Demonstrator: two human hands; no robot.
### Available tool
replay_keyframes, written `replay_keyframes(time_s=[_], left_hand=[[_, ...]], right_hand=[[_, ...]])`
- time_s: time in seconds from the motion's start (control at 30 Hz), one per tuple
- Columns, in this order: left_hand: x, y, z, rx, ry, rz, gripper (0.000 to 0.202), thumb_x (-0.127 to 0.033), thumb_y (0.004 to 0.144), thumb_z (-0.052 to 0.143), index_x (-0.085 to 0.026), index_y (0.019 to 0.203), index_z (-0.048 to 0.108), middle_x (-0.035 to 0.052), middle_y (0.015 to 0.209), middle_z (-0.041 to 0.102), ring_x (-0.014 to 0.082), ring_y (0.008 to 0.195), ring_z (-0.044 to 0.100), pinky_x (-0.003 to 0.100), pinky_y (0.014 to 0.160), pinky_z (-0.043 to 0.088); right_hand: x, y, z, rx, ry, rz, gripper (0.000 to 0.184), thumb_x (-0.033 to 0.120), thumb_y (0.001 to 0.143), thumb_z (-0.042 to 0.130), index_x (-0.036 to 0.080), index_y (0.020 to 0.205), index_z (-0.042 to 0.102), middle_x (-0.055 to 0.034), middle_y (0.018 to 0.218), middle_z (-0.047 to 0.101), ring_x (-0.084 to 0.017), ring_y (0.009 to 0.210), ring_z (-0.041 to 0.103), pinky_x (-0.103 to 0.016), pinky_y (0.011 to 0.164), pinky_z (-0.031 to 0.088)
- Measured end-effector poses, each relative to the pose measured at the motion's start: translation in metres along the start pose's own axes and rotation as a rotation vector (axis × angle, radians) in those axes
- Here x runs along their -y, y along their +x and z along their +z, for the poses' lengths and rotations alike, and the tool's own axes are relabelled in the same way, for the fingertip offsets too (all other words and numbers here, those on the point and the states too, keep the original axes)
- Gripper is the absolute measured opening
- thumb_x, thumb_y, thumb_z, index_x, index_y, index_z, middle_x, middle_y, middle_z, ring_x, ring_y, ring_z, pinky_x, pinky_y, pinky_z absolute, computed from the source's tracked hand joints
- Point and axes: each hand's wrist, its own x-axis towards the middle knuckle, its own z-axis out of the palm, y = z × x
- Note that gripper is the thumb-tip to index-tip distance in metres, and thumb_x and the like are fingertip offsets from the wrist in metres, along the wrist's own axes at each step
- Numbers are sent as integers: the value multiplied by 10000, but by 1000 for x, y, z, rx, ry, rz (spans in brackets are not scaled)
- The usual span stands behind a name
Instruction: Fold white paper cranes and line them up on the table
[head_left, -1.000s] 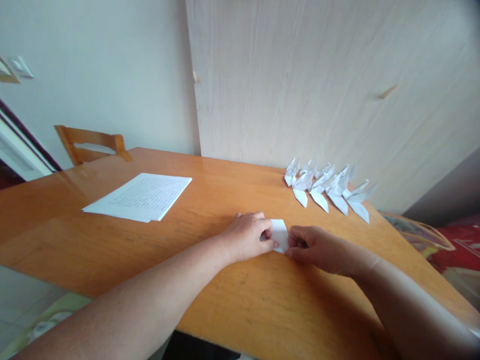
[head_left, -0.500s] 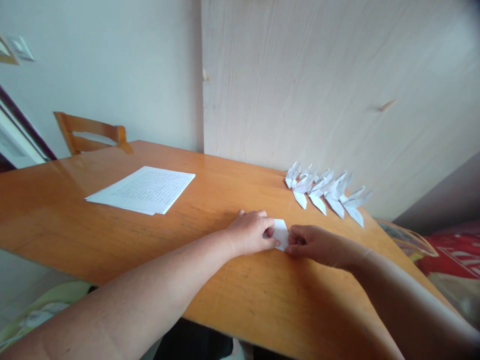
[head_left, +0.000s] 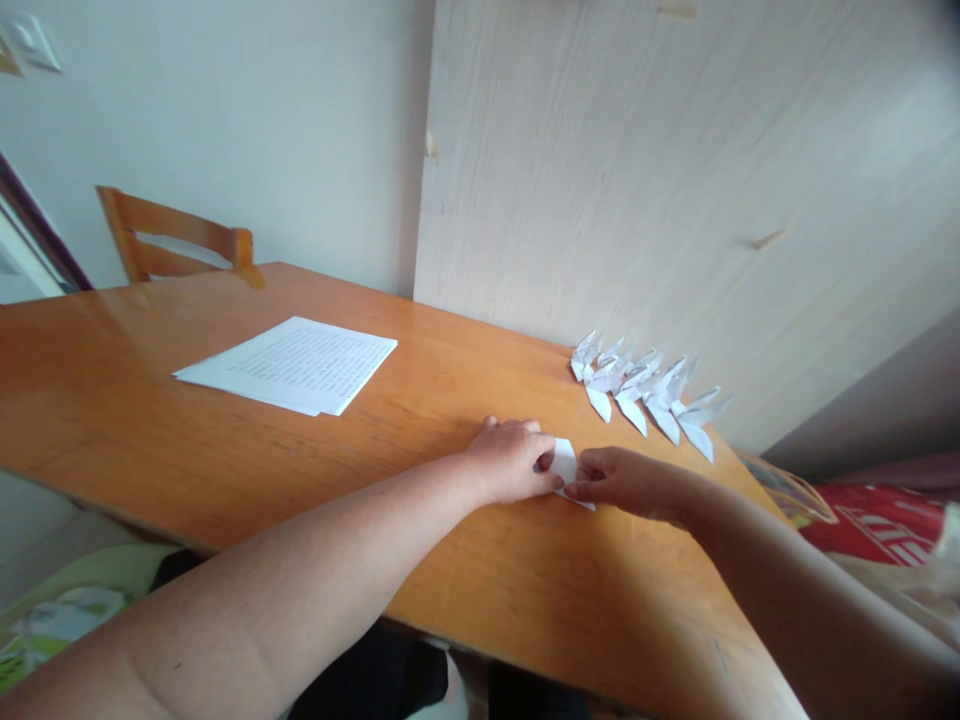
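A small folded piece of white paper [head_left: 564, 461] lies on the wooden table between my two hands. My left hand [head_left: 516, 460] is closed on its left side, thumb and fingers pinching it. From the right, my right hand [head_left: 609, 474] grips its other edge between thumb and curled fingers. A thin white corner of the paper sticks out below the right thumb. Much of the paper is hidden under the fingers. Beyond my right hand, several folded paper swans [head_left: 645, 385] stand in a row near the wall side of the table.
A stack of printed sheets [head_left: 292, 365] lies on the left part of the table [head_left: 450, 350]. A wooden chair [head_left: 180, 235] stands past the far left edge. A pale board [head_left: 600, 180] rises behind the table. A red bag [head_left: 877, 520] sits beyond the right edge.
My right thumb has shifted left over the paper, and a corner of it now shows below that hand. The left hand keeps its hold. The camera view has tilted slightly.
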Motion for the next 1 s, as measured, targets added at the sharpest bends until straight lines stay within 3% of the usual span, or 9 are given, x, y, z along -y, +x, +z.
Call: replay_keyframes(time_s=[0.57, 1.0], left_hand=[[0, 0, -2, -3, -1, 2, 306, -532, 825, 592, -233, 878, 633, 49, 968, 612, 253, 892, 607, 434, 832, 411], [-1, -1, -3, 26, 0, -10, 272, -494, 835, 601, -229, 893, 627, 49, 1007, 612, 264, 952, 605, 444, 883, 399]], right_hand=[[20, -1, -4, 23, 73, 158, 196, 329, 746, 697, 183, 762, 566, 19, 686, 540, -117, 617, 435, -256, 546, 302], [11, -8, -8, 43, 82, 109, 154, 244, 739, 677, 182, 832, 572, 33, 706, 515, -108, 627, 428, -235, 545, 313]])
